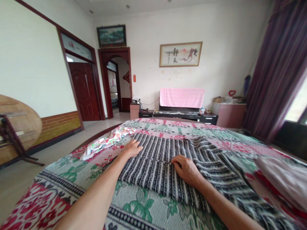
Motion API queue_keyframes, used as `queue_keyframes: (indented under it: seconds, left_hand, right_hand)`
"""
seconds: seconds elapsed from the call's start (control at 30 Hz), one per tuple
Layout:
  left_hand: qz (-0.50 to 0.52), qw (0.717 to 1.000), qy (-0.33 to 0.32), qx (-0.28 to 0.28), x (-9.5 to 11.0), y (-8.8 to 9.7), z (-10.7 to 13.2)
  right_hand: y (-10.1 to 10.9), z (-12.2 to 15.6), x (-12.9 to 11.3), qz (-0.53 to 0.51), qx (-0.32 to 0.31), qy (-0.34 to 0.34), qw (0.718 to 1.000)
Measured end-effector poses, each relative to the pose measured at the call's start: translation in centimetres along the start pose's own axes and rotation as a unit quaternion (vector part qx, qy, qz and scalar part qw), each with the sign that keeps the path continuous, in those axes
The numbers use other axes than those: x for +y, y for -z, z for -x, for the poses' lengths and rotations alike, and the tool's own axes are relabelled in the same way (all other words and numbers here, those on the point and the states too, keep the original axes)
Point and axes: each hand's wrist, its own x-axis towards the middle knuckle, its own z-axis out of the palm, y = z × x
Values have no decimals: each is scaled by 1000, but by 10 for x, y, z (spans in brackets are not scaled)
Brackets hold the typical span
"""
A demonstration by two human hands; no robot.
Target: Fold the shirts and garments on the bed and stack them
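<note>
A black-and-white striped garment [168, 159] lies spread on a bed with a floral cover [72, 179]. My left hand [131, 149] rests flat on the garment's left edge, fingers stretched out together. My right hand [185, 168] sits on the middle of the garment, fingers curled and pinching the cloth along a fold line. A second part of the striped cloth runs off to the lower right.
A colourful crumpled cloth [105, 143] lies at the bed's far left. A pale pillow [283, 179] is at the right. Beyond stand a TV cabinet with a pink cover [181, 97], dark doors [83, 92], purple curtains [275, 73] and a folded round table [16, 127].
</note>
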Motion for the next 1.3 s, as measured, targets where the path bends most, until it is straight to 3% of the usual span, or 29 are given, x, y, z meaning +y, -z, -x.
queue_keyframes:
  seconds: [0.13, 0.3, 0.5, 0.57, 0.83, 0.97, 1.17, 1.3]
  left_hand:
    - [-7, 999, 17, 31, 0, 18, 6]
    - [-25, 999, 30, 7, 1, 35, 37]
    - [-44, 998, 41, -7, 0, 33, 80]
    - [-66, 997, 40, 4, 1, 28, 86]
    - [-143, 985, 74, 68, 7, 25, 98]
    - [-126, 982, 117, 77, 7, 30, 112]
    - [-134, 973, 147, 117, -4, 26, 129]
    - [-137, 971, 151, 126, -10, 26, 131]
  right_hand:
    - [0, 1, 0, 13, -4, 3, 1000]
    - [2, 3, -7, 70, -33, -1, 997]
    - [16, 3, -31, 172, -143, -24, 974]
    - [23, 9, -39, 180, -154, -26, 971]
    - [67, 55, -43, 181, -87, -31, 979]
    - [89, 78, -30, 195, -59, -87, 975]
    - [105, 110, -4, 240, -23, -237, 941]
    - [104, 120, 5, 224, -26, -242, 944]
